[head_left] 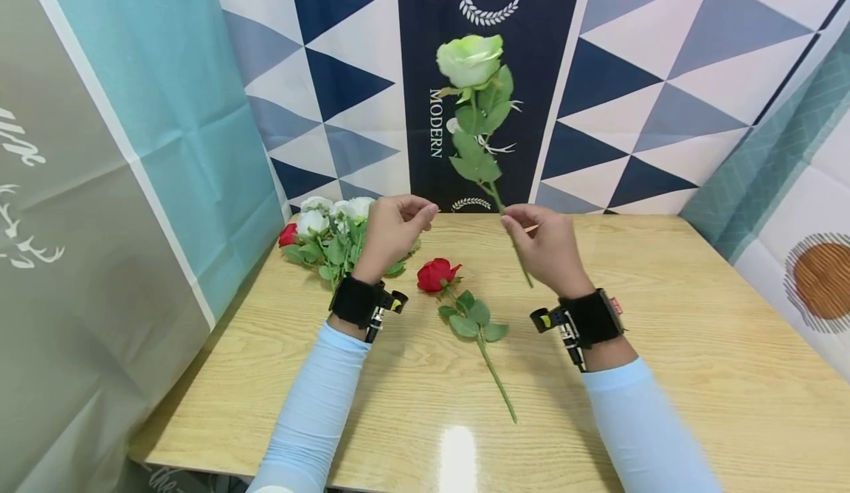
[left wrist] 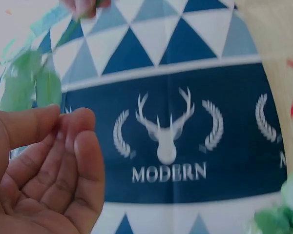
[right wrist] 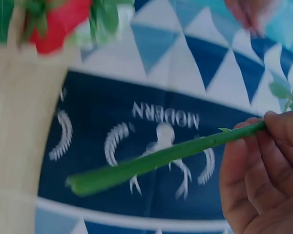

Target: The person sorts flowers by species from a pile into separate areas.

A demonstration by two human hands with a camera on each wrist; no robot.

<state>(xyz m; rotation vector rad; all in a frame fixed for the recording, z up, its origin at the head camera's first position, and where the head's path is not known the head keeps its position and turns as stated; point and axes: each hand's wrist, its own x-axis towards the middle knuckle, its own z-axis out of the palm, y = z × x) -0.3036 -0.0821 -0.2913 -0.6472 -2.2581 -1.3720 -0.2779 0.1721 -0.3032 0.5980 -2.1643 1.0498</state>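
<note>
Upright in the air stands a white rose (head_left: 470, 61) with pale green edges and a leafy stem. My right hand (head_left: 547, 246) pinches this stem (right wrist: 151, 161) between thumb and fingertips; the cut end sticks out below the hand. My left hand (head_left: 393, 231) is raised over the table to the left of it, fingers loosely bent, thumb near the fingertips. Nothing lies in that left hand (left wrist: 53, 165) in the left wrist view. Between my forearms a red rose (head_left: 437, 275) lies on the wooden table (head_left: 412, 404), its stem slanting towards me.
Behind my left hand, at the table's back left, lies a bunch of white roses (head_left: 313, 221) with a red rose (head_left: 288, 235) at its side. A patterned cloth (head_left: 352, 94) hangs along the back. More cloth (head_left: 119, 257) hangs at the left side.
</note>
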